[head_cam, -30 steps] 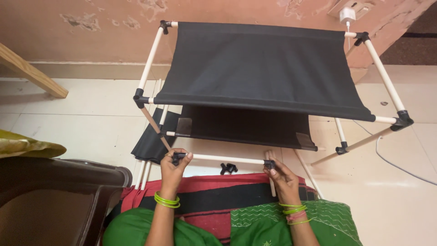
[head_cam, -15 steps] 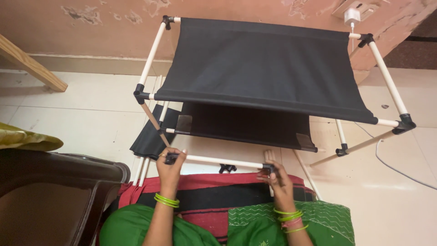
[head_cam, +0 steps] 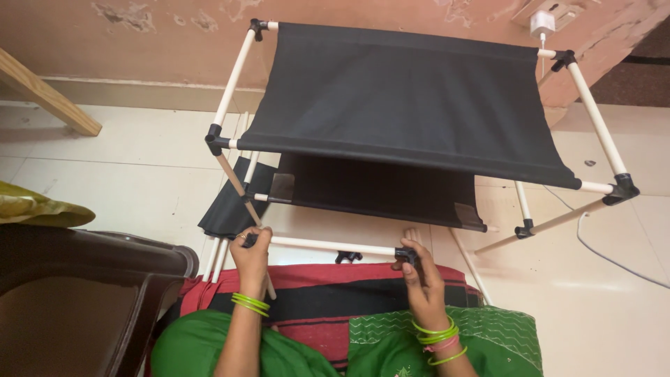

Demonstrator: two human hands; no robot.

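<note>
**Two hands on the front rod of a fabric rack**

Pale floor tiles run up to a worn pink wall with a light skirting along its foot. A charger sits plugged into the wall at upper right, its white cable trailing over the tiles. On the floor stands a rack of white rods, black corner joints and two slung black fabric shelves. The left hand is clenched around the black joint at one end of the front white rod; the right hand grips the joint at the other end. A dark brown chair stands at lower left, a wooden leg slants at upper left.
</note>
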